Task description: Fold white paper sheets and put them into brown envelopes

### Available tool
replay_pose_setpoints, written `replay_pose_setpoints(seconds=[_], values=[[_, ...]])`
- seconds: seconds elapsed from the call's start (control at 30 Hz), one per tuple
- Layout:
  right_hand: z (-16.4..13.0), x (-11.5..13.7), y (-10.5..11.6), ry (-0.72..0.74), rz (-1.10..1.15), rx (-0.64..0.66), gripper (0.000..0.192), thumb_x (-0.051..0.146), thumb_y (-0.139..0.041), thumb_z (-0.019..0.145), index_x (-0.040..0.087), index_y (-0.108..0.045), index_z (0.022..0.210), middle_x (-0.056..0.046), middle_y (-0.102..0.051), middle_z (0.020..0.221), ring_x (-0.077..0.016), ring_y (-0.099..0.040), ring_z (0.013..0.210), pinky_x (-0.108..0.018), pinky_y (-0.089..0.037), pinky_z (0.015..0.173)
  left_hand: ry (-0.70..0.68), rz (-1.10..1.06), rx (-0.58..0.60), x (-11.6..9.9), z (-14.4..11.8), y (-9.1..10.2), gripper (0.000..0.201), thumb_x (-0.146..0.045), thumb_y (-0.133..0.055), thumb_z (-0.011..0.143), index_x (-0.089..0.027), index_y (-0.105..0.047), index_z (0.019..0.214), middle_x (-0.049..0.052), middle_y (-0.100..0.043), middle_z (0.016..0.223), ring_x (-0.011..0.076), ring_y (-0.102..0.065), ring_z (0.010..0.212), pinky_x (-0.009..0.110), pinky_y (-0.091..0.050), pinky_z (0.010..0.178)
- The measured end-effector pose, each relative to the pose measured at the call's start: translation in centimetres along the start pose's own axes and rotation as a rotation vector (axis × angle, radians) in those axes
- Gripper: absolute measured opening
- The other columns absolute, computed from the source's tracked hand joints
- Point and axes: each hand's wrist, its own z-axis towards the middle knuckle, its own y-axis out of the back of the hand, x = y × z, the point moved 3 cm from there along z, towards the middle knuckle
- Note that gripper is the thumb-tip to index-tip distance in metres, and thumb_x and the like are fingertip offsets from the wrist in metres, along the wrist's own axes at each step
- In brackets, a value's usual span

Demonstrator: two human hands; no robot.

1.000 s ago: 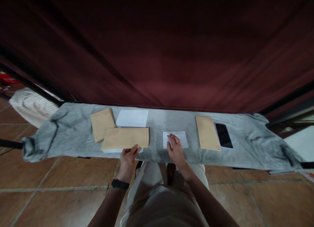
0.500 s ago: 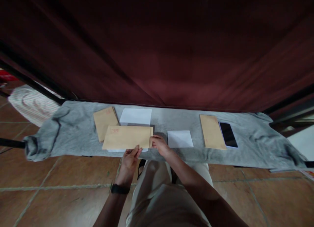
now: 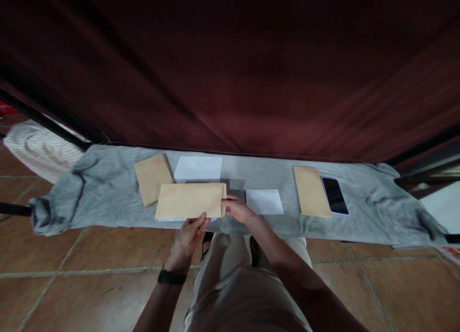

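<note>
Pinched at two edges: right hand [image 3: 237, 209] closed on the right short end of the long tan envelope [image 3: 190, 201], thumb on top and fingers tucked below; left hand [image 3: 190, 231] closed lightly on the near long edge, fingertips just meeting the paper. Lying near the front edge of the grey cloth [image 3: 108, 198], over a white sheet [image 3: 167, 220] peeping out along its near side.

Judged from the frame, best handled so:
- Press with the pads only, no creasing of the flap end.
- Lift both edges level, so as not to drag the white sheet underneath along.
- Mind the soft cloth: likely to ruck under a sliding edge, so raise rather than push.

Materials and shapes:
- Matte kraft paper, flat and rectangular, crisp corners, a faint red mark near the upper left corner.
- Second tan envelope [image 3: 151, 177] behind and to the left, slightly turned, apparently touching the long one at a corner.
- White rectangle of paper [image 3: 198, 168] behind, partly overlapped.
- Smaller white paper [image 3: 264, 201] just beside the right hand, apart from it.
- Third tan envelope [image 3: 309, 190] further right, set upright lengthwise, with a glossy black phone [image 3: 334, 195] alongside, touching or nearly so.
- Fuzzy, mottled cloth, bunched at both ends; heavy maroon curtain [image 3: 230, 83] in deep folds behind; glazed reddish floor tiles [image 3: 89, 265] below.
- Black band [image 3: 171, 277] on the left wrist.
</note>
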Motion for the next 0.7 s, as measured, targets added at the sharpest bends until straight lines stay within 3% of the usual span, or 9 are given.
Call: replay_pose_setpoints(seconds=[0.1,0.2,0.27,0.33,0.4,0.47,0.57,0.63,0.7], values=[[0.8,-0.5,0.5,0.087,-0.157,-0.161,0.031,0.049,-0.076,0.071,0.02,-0.071,0.081,0.001,-0.073,0.071,-0.0194,-0.071,0.073,-0.03,-0.057,0.069,0.068,0.053,0.073,0.7,-0.7,-0.3,0.024,-0.015,-0.091,0.06,-0.017,-0.072,0.074,0.003,-0.075,0.074,0.0142,-0.072,0.068,0.024,-0.059,0.072],[1.4,-1.0,1.1,0.124,-0.226,-0.236,0.026,0.045,-0.074,0.072,0.02,-0.07,0.076,0.004,-0.07,0.067,-0.0189,-0.069,0.072,-0.029,-0.056,0.067,0.042,0.334,0.144,1.5,-1.8,0.0,0.032,-0.042,-0.088,0.068,-0.017,-0.068,0.071,0.004,-0.072,0.067,0.0171,-0.07,0.061,0.027,-0.057,0.062],[1.6,-1.2,1.7,0.134,-0.234,-0.266,0.023,0.042,-0.073,0.072,0.02,-0.07,0.076,0.004,-0.07,0.068,-0.0195,-0.068,0.073,-0.029,-0.056,0.067,-0.152,0.64,0.202,1.4,-2.7,0.3,0.04,-0.057,-0.077,0.077,-0.019,-0.065,0.068,0.004,-0.069,0.063,0.0196,-0.068,0.059,0.031,-0.056,0.06],[1.5,-1.5,2.1,0.15,-0.242,-0.295,0.021,0.041,-0.071,0.073,0.02,-0.069,0.077,0.003,-0.071,0.07,-0.0201,-0.069,0.076,-0.03,-0.056,0.069,-0.503,0.97,0.233,0.2,-3.5,0.0,0.039,-0.058,-0.067,0.085,-0.02,-0.067,0.076,0.006,-0.072,0.074,0.0246,-0.072,0.074,0.038,-0.058,0.072],[1.2,-1.7,2.2,0.167,-0.242,-0.294,0.02,0.04,-0.069,0.074,0.021,-0.07,0.08,0.003,-0.072,0.073,-0.0204,-0.069,0.077,-0.031,-0.057,0.072,-0.877,1.274,0.246,-1.3,-4.0,-0.8,0.034,-0.05,-0.066,0.088,-0.02,-0.072,0.103,0.013,-0.075,0.111,0.0322,-0.069,0.111,0.048,-0.053,0.098],[0.8,-1.8,2.0,0.183,-0.238,-0.267,0.021,0.041,-0.069,0.075,0.021,-0.071,0.083,0.002,-0.073,0.076,-0.0207,-0.07,0.078,-0.032,-0.058,0.074,-1.135,1.55,0.285,-2.7,-3.8,-1.9,0.058,-0.041,-0.072,0.085,-0.022,-0.06,0.138,0.018,-0.051,0.153,0.0378,-0.043,0.145,0.058,-0.033,0.118],[0.3,-1.9,1.6,0.205,-0.245,-0.218,0.023,0.042,-0.069,0.075,0.022,-0.073,0.086,0.001,-0.074,0.076,-0.0216,-0.071,0.077,-0.034,-0.059,0.075,-1.253,1.876,0.351,-4.2,-2.2,-3.1,0.097,-0.037,-0.084,0.074,-0.024,-0.037,0.157,0.02,-0.02,0.169,0.0423,-0.019,0.156,0.065,-0.016,0.123],[0.1,-1.9,1.6,0.222,-0.265,-0.199,0.024,0.041,-0.07,0.075,0.022,-0.073,0.088,0.002,-0.074,0.076,-0.0218,-0.07,0.077,-0.035,-0.059,0.075,-1.252,1.99,0.389,-4.8,-1.1,-3.4,0.109,-0.04,-0.087,0.068,-0.024,-0.03,0.161,0.021,-0.016,0.17,0.0437,-0.017,0.156,0.067,-0.012,0.122],[0.1,-2.1,1.9,0.248,-0.307,-0.188,0.024,0.041,-0.068,0.077,0.021,-0.073,0.09,0.002,-0.073,0.074,-0.0211,-0.07,0.075,-0.034,-0.059,0.073,-1.232,2.039,0.418,-5.1,-0.4,-3.6,0.114,-0.046,-0.086,0.067,-0.024,-0.027,0.162,0.022,-0.022,0.168,0.0446,-0.019,0.155,0.068,-0.011,0.122]])
